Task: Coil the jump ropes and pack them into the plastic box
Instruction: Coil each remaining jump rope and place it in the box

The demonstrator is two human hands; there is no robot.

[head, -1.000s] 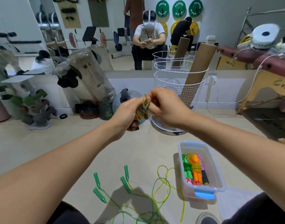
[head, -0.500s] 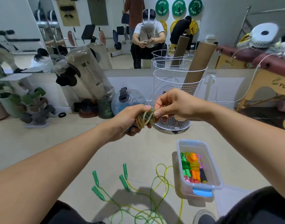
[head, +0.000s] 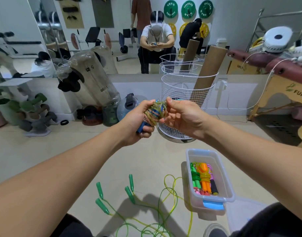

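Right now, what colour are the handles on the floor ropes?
Green handles, clearest in the head view.

The coiled rope (head: pixel 155 112) is translucent yellow with blue handles. Loose ropes (head: pixel 146 207) on the near floor are yellow-green with green handles. The clear plastic box (head: pixel 222 177), blue-latched, holds green, orange, pink and black.

A beige tiled floor (head: pixel 44 151) is noted; a wall mirror (head: pixel 112 31) is mounted above a white ledge, and a padded massage table (head: pixel 283 69) is positioned at right
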